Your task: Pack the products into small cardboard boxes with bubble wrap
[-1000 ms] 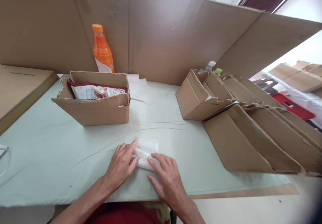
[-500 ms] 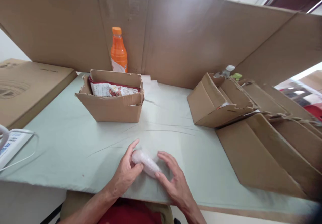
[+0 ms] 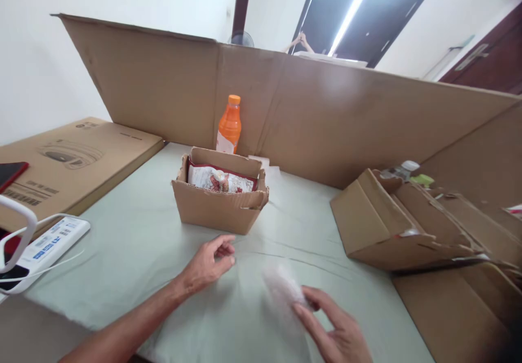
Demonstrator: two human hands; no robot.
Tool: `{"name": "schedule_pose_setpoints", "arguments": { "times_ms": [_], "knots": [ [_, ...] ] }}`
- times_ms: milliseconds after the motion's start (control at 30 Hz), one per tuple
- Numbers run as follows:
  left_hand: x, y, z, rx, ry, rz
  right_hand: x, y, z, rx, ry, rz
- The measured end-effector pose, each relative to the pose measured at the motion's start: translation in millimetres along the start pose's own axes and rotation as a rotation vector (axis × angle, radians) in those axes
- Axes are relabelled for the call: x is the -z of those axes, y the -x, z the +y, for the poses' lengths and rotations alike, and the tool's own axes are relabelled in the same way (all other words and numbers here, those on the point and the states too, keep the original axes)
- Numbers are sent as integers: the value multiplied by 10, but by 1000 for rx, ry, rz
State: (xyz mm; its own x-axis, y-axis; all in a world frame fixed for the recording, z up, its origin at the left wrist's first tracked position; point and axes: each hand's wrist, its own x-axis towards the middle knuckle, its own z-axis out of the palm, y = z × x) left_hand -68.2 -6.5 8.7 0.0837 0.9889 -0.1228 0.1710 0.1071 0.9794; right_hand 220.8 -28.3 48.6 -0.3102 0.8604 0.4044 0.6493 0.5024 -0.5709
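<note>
Two hands over pale green table cover point(image 3: 134, 243). Right hand point(image 3: 338, 336) pinches small whitish plastic-wrapped bundle point(image 3: 283, 287) between thumb and fingertips, bundle blurry, low over cover, near front edge. Left hand point(image 3: 207, 262) loosely curled, holds nothing, just beside bundle. Open cardboard box point(image 3: 220, 208) with printed packet behind, orange bottle point(image 3: 229, 125) further back. Risk imo: light fingertip grip, slick wrap, bundle could slip out or unroll.

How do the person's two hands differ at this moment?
The right hand has its fingers on a blurred clear plastic packet; the left hand holds nothing. The left hand is loosely curled nearer the small cardboard box; the right hand sits lower, nearer the frame's edge. Both hover over the pale green table cover.
</note>
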Motion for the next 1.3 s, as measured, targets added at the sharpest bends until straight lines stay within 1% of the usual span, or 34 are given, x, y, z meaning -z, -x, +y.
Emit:
{"name": "schedule_pose_setpoints", "arguments": {
  "times_ms": [67,167,233,267,333,367,433,500,567,600,633,700,833,900,1033,1100,1167,1233,1267,1300],
  "knots": [
    [87,-183,-51,-10,-24,21,205,-314,-108,25,101,86],
    [102,-350,-177,-41,-37,47,441,-918,-391,93,202,196],
    [79,-382,-253,-49,-44,73,479,-1380,-609,159,217,201],
    [68,-380,-281,-51,-47,84,450,-1616,-710,202,213,176],
    [49,-356,-318,-53,-55,94,297,-2063,-880,288,201,73],
    [42,-341,-329,-61,-71,91,180,-2262,-946,319,207,-5],
    [27,-320,-348,-99,-131,73,-106,-2581,-1039,347,252,-189],
    [8,-315,-377,-174,-203,52,-404,-2786,-1087,331,326,-415],
    [-11,-324,-424,-251,-243,43,-655,-2891,-1099,327,426,-637],
    [-20,-331,-454,-281,-252,44,-747,-2918,-1098,331,489,-728],
    [-28,-339,-485,-306,-260,48,-813,-2938,-1096,339,557,-800],
    [-37,-358,-549,-344,-275,61,-868,-2973,-1101,363,675,-881],
    [-42,-398,-648,-459,-275,92,-831,-3078,-1155,406,834,-904],
    [-44,-415,-677,-510,-274,107,-857,-3119,-1172,420,880,-908],
    [-57,-431,-714,-576,-300,153,-1040,-3116,-1148,519,823,-1015],
    [-62,-430,-720,-583,-309,165,-1081,-3101,-1132,540,767,-1047],
    [-61,-427,-711,-566,-312,167,-1023,-3097,-1116,500,704,-1041],
    [-56,-429,-688,-556,-310,168,-869,-3090,-1079,442,612,-1017],
    [-53,-431,-670,-559,-308,169,-766,-3072,-1045,425,551,-976],
    [-51,-432,-649,-563,-307,172,-651,-3037,-1000,418,481,-901]
  ]
}}
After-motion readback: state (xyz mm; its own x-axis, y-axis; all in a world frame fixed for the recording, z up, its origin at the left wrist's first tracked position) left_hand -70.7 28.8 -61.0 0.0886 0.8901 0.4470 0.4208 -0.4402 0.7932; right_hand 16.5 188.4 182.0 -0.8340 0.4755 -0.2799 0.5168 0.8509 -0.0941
